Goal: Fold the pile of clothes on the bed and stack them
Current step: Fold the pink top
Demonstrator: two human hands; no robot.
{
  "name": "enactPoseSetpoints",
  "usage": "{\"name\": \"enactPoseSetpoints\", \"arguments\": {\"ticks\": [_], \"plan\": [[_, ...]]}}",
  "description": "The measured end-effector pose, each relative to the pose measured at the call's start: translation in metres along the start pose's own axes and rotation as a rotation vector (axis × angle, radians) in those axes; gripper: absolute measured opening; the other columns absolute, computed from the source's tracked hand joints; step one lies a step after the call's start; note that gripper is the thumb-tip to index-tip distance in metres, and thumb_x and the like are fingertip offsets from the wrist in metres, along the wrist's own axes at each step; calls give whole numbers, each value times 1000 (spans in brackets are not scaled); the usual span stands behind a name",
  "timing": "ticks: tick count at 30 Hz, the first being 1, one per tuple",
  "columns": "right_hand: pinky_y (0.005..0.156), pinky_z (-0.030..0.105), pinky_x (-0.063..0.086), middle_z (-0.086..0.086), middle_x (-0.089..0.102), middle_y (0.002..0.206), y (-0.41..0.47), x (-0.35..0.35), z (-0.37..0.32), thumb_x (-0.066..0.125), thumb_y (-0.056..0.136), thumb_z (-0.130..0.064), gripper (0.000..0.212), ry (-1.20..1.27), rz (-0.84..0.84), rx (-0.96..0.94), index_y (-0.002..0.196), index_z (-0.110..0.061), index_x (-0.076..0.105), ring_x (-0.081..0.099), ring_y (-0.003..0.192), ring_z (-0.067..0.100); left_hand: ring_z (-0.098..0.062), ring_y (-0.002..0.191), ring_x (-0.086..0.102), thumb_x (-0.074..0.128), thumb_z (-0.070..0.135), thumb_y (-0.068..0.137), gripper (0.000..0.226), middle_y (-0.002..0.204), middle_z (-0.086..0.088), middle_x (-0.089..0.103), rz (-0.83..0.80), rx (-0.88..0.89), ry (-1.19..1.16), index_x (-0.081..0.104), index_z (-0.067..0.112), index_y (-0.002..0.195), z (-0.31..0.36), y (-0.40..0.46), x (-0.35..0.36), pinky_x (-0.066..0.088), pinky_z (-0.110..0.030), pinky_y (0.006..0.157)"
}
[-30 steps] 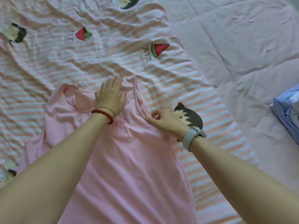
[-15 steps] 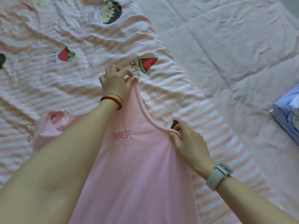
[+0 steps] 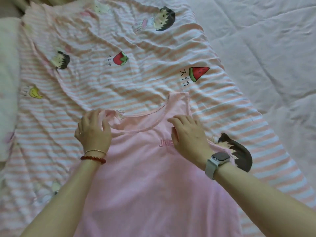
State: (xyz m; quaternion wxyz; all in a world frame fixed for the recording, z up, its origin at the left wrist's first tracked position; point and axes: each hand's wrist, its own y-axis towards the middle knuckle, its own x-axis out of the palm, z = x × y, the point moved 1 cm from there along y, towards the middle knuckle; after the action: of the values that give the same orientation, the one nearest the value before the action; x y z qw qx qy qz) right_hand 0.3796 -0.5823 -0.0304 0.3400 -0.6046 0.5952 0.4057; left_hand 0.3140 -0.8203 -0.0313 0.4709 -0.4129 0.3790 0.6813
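Resting flat and open, left hand [image 3: 93,132] and right hand [image 3: 189,135], on soft, light pink top [image 3: 145,185]; probably best taken by shoulder straps beyond fingertips.

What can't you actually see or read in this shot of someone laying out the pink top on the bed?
- Head view: the word stitched on the pink top is half hidden by the right hand.
- The top's hem is cut off by the bottom edge.
- The left strap is bunched beneath the left hand, so its lie is unclear.
- The cartoon print on the striped blanket is partly hidden by the right wrist.
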Motion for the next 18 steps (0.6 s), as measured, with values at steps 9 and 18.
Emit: {"name": "enactPoseSetpoints", "arguments": {"ticks": [9, 18], "plan": [[87, 34, 28, -3, 59, 117, 78, 63, -69, 37, 95, -31, 33, -102, -325, -253, 123, -23, 52, 46, 111, 21, -23, 79, 56, 61, 36, 86, 42, 94, -10, 60, -444, -675, -595, 63, -1, 104, -56, 73, -5, 46, -31, 70], [61, 32, 31, 11, 56, 99, 72, 72, -73, 45, 93, -10, 16, -14, -182, -231, 100, -6, 58, 51, 79, 31, -16, 71, 42, 61, 20, 88, 19, 74, -9, 46, -188, -368, -819, 56, 8, 74, -58, 92, -2, 37, -24, 65]]}}
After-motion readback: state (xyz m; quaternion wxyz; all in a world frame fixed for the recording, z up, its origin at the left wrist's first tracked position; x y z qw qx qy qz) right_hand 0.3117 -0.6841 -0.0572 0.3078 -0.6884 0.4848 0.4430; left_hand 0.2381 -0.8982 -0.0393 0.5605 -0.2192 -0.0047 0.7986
